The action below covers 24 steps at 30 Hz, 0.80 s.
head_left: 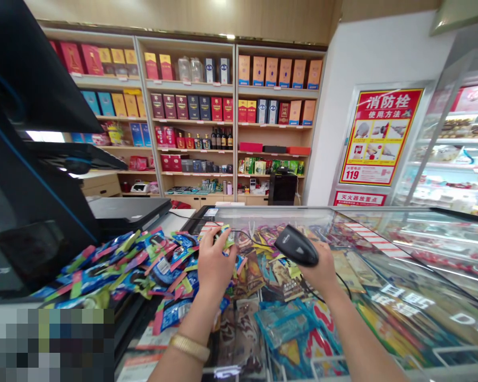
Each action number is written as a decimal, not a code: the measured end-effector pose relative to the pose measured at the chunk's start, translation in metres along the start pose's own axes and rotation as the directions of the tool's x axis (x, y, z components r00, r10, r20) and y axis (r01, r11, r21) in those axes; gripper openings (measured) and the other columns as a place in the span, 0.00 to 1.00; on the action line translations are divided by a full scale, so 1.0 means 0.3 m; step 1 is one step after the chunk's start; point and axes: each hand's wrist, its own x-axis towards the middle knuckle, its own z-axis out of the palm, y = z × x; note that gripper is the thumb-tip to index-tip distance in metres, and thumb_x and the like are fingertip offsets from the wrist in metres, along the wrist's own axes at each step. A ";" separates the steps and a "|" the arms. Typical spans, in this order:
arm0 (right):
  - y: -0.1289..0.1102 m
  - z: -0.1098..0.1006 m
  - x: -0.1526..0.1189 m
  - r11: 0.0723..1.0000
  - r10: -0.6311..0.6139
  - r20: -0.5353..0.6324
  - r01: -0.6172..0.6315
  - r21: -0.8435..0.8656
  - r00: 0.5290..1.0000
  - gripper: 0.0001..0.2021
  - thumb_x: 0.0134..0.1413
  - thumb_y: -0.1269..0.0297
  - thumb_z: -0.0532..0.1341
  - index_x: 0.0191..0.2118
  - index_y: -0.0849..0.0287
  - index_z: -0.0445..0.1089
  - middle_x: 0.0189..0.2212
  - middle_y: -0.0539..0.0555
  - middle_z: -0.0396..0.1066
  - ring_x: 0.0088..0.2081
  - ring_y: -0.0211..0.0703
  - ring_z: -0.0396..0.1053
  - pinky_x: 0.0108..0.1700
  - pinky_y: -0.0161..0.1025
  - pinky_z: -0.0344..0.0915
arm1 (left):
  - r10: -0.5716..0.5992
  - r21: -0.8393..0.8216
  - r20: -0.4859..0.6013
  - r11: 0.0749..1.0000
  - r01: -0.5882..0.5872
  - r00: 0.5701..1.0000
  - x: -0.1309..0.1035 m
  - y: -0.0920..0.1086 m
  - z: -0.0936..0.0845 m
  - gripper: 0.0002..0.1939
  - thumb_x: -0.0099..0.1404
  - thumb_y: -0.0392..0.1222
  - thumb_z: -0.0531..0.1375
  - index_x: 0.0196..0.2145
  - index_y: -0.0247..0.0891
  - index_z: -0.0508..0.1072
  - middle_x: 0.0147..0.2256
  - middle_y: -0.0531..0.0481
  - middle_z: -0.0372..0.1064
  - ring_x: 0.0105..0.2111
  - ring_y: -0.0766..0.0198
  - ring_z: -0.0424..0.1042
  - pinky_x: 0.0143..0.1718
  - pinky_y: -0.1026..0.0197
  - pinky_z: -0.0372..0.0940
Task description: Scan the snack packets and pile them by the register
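Observation:
A black handheld barcode scanner (297,245) is in my right hand (322,265), its wide head tilted up and to the left. Its dark cord runs left across the glass top. My left hand (217,260), with a gold bracelet on the wrist, pinches a small green-and-white snack packet (225,231) between thumb and fingers. Part of that packet is hidden by the fingers. A heap of blue, pink and green snack packets (159,268) spreads beside and below my left hand. The scanner head and the pinched packet are apart.
Under me is a glass-topped chest freezer (390,281) with wrapped ice creams (287,323) inside. A black checkout terminal (27,106) rises at the left. Shelves of boxed bottles (207,109) line the back wall. A red fire-hydrant sign (376,135) hangs at the right.

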 end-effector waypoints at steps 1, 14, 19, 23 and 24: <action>0.011 -0.003 0.001 1.000 0.020 -0.018 -0.020 -0.015 1.000 0.08 0.40 0.62 0.58 0.30 0.56 0.70 0.26 0.53 0.74 0.30 0.47 0.69 0.38 0.42 0.61 | -0.002 0.109 0.055 0.994 -0.004 0.998 0.000 -0.009 -0.007 0.16 0.58 0.37 0.58 0.44 0.40 0.78 0.49 0.39 0.69 0.54 0.47 0.64 0.57 0.47 0.59; 0.109 -0.023 -0.001 0.965 0.199 -0.200 -0.227 -0.131 0.960 0.16 0.43 0.54 0.61 0.38 0.57 0.73 0.26 0.54 0.75 0.27 0.48 0.68 0.33 0.42 0.61 | 0.063 0.268 0.098 0.959 -0.088 0.993 -0.018 0.073 -0.027 0.18 0.60 0.44 0.59 0.47 0.39 0.76 0.52 0.36 0.68 0.56 0.42 0.61 0.56 0.40 0.54; 0.105 -0.026 0.002 0.952 0.209 -0.232 -0.252 -0.173 0.950 0.14 0.44 0.55 0.60 0.35 0.58 0.73 0.26 0.55 0.74 0.29 0.48 0.70 0.35 0.41 0.60 | 0.144 -0.099 0.435 0.989 -0.111 0.889 -0.095 0.171 0.093 0.25 0.59 0.44 0.59 0.55 0.40 0.69 0.54 0.39 0.64 0.55 0.50 0.64 0.55 0.50 0.60; 0.103 -0.022 0.003 0.950 0.198 -0.231 -0.245 -0.193 0.952 0.12 0.44 0.57 0.59 0.35 0.57 0.72 0.27 0.55 0.74 0.31 0.48 0.70 0.37 0.42 0.60 | 0.139 -0.125 0.690 0.990 -0.072 0.711 -0.127 0.262 0.222 0.34 0.59 0.49 0.60 0.61 0.37 0.62 0.60 0.34 0.56 0.59 0.46 0.60 0.58 0.50 0.57; 0.103 -0.019 0.002 0.950 0.195 -0.232 -0.243 -0.197 0.953 0.11 0.44 0.58 0.58 0.34 0.56 0.71 0.27 0.55 0.74 0.31 0.48 0.69 0.38 0.42 0.60 | 0.135 -0.113 0.708 0.991 -0.077 0.693 -0.124 0.279 0.255 0.34 0.59 0.50 0.59 0.62 0.37 0.61 0.61 0.34 0.56 0.60 0.45 0.59 0.59 0.50 0.56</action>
